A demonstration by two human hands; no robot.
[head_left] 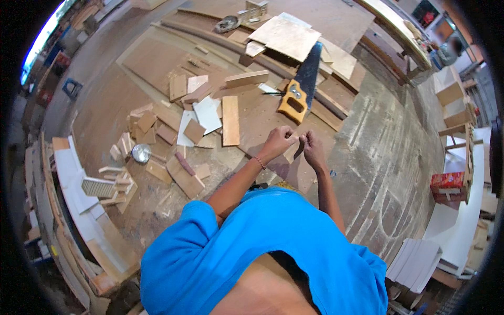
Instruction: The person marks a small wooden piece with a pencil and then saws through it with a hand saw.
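Both hands are raised close together in front of my blue shirt. My left hand (280, 142), with a beaded bracelet at the wrist, is closed with its fingers in a pinch. My right hand (313, 150) is closed too, its fingertips almost touching the left ones. A thin tan piece (294, 151) shows between and below the hands, and its kind I cannot make out. Just beyond them lies a handsaw (302, 89) with a yellow handle and dark blade. A flat light-brown wooden board (230, 121) rests left of the saw.
Several wood offcuts (185, 176) and white board pieces (208, 115) are scattered at the left, around a round metal tin (140, 153). A small slatted wooden model (107, 188) stands farther left. Stacked panels (286, 38) lie at the far side; a red box (448, 185) sits at the right.
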